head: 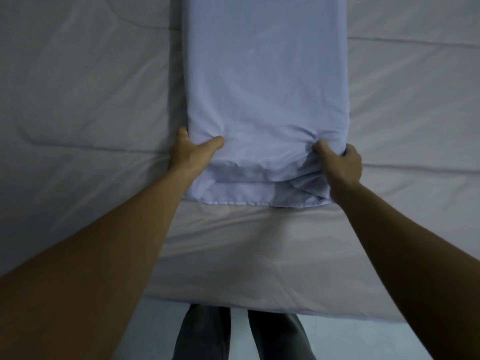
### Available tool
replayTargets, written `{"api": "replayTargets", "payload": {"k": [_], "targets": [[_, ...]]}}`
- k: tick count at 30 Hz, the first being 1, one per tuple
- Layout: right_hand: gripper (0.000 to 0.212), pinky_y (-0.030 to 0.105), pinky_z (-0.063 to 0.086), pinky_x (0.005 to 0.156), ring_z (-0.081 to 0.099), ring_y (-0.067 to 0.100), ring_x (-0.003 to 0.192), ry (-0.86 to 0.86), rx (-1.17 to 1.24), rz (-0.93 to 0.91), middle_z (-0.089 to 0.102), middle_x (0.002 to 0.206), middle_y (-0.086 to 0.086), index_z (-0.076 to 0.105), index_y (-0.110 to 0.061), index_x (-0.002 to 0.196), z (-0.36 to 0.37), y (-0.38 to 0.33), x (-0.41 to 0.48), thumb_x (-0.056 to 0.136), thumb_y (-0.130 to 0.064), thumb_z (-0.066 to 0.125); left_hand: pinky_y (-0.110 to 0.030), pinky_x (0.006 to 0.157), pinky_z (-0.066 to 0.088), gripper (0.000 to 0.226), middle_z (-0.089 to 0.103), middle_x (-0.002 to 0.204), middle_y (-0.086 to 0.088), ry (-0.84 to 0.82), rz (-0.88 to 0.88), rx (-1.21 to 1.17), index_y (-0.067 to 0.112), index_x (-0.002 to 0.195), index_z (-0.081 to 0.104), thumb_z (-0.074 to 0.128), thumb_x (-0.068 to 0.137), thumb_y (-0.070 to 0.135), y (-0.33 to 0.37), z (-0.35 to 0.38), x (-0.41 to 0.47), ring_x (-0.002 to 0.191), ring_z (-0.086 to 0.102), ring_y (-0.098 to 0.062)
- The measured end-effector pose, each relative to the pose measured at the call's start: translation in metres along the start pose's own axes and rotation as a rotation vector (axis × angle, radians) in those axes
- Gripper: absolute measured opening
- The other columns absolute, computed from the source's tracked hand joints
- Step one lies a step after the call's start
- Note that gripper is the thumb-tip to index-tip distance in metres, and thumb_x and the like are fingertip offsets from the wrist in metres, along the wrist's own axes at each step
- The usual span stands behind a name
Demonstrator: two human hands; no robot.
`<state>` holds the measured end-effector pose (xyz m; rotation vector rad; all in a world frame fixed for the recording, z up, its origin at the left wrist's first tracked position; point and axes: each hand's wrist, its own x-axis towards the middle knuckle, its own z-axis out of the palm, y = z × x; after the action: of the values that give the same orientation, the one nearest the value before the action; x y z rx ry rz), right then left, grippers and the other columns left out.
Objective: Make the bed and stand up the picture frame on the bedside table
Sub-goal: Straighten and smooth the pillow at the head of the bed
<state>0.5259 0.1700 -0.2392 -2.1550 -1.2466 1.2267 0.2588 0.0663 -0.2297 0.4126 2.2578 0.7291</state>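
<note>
Pale floor (363,339) shows at the lower edge of the head view, with your two dark trouser legs (202,333) standing against the near side of the bed. Above them the pale grey quilted comforter (233,255) covers the bed across the whole width of the view, its near edge hanging over the side and its stitched panels lightly creased. Both bare forearms reach forward over it.

Your left hand (191,152) pinches the near left corner of the light-blue folded sheet (267,87): the thumb lies stretched on top of the cloth, and the fingers (183,131) run down its left edge, mostly hidden. Your right hand (340,165) grips the near right corner, the fingers curled round a bunch of gathered fabric and the thumb pressed into the top layer. Beneath the two hands the hemmed lower layers of the sheet lie slightly uneven, creased at the right.

From your hands the sheet lies flat on the comforter as a long narrow strip, running straight away and out of view at the top.
</note>
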Motion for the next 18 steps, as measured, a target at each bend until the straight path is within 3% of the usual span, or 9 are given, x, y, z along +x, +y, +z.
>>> {"api": "replayTargets", "payload": {"k": [5, 12, 15, 18], "targets": [[0.061, 0.033, 0.059, 0.078, 0.068, 0.021, 0.092, 0.002, 0.073, -0.004, 0.071, 0.104, 0.003, 0.068, -0.015, 0.109, -0.011, -0.009, -0.018, 0.064, -0.056, 0.073, -0.039, 0.092, 0.054, 0.076, 0.068, 0.118, 0.003, -0.043, 0.011, -0.069, 0.022, 0.125, 0.055, 0.075, 0.056, 0.048, 0.009, -0.019, -0.022, 0.103, 0.066, -0.021], [0.056, 0.032, 0.052, 0.080, 0.064, 0.024, 0.094, 0.066, 0.038, -0.040, 0.068, 0.107, 0.005, 0.065, -0.010, 0.113, -0.037, 0.011, -0.090, 0.074, -0.050, 0.074, -0.034, 0.086, 0.052, 0.057, 0.067, 0.111, 0.002, -0.087, 0.035, -0.084, 0.021, 0.119, 0.054, 0.081, 0.070, 0.032, -0.013, -0.055, -0.072, 0.098, 0.065, -0.020], [0.062, 0.031, 0.046, 0.076, 0.062, 0.023, 0.091, 0.062, 0.028, -0.068, 0.065, 0.105, 0.003, 0.062, -0.010, 0.114, -0.046, 0.027, -0.121, 0.071, -0.054, 0.070, -0.032, 0.083, 0.047, 0.062, 0.064, 0.113, 0.000, -0.103, 0.002, -0.024, 0.019, 0.123, 0.052, 0.082, 0.070, 0.034, -0.035, -0.063, -0.092, 0.099, 0.062, -0.022], [0.068, 0.031, 0.042, 0.076, 0.059, 0.025, 0.093, -0.053, -0.091, -0.063, 0.061, 0.105, 0.003, 0.058, -0.011, 0.119, -0.053, 0.052, -0.141, 0.068, -0.056, 0.064, -0.036, 0.090, 0.049, 0.084, 0.062, 0.125, -0.007, -0.190, -0.103, 0.086, 0.019, 0.133, 0.044, 0.079, 0.061, 0.044, -0.061, -0.069, -0.102, 0.110, 0.062, -0.028]]}}
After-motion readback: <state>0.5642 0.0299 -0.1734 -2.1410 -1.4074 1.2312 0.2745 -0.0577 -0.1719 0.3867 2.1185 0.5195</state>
